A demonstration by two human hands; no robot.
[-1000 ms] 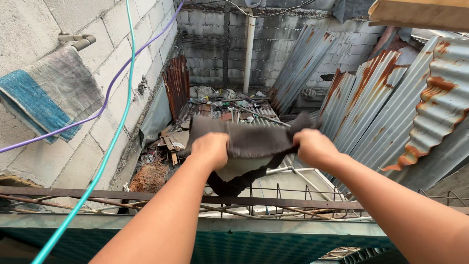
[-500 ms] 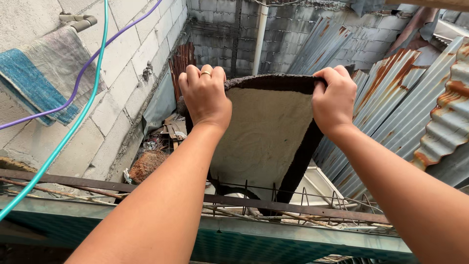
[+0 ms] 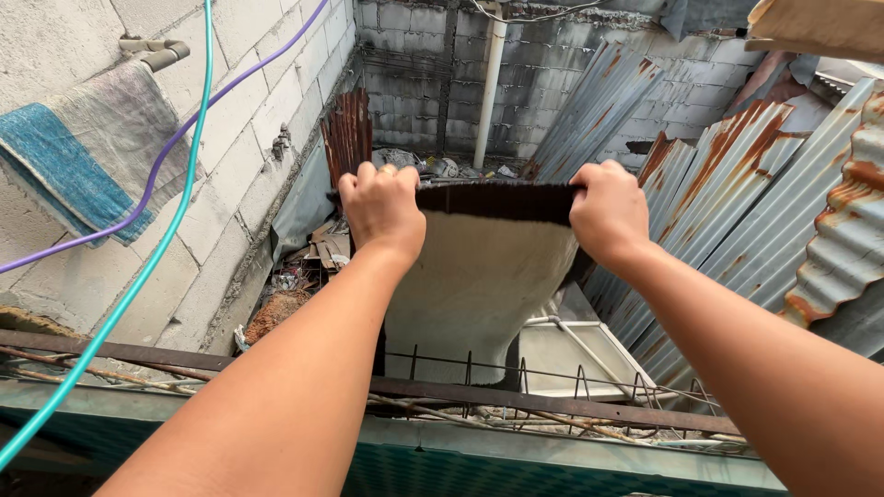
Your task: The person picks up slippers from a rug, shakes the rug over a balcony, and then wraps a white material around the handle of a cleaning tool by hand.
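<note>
- The left hand (image 3: 382, 207) and the right hand (image 3: 608, 212) each pinch a top corner of the mat (image 3: 479, 276).
- A second ago the mat was bunched up and low. Now it is lifted and hangs flat, pale side facing the person.
- It hangs out past the rusty rail (image 3: 552, 400), above the junk-filled yard (image 3: 304, 267).
- So the mat looks spread out and open now.

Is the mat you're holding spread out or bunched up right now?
Spread out. The left hand and right hand grip the mat at its top corners, so it hangs flat past the rusty railing.
</note>
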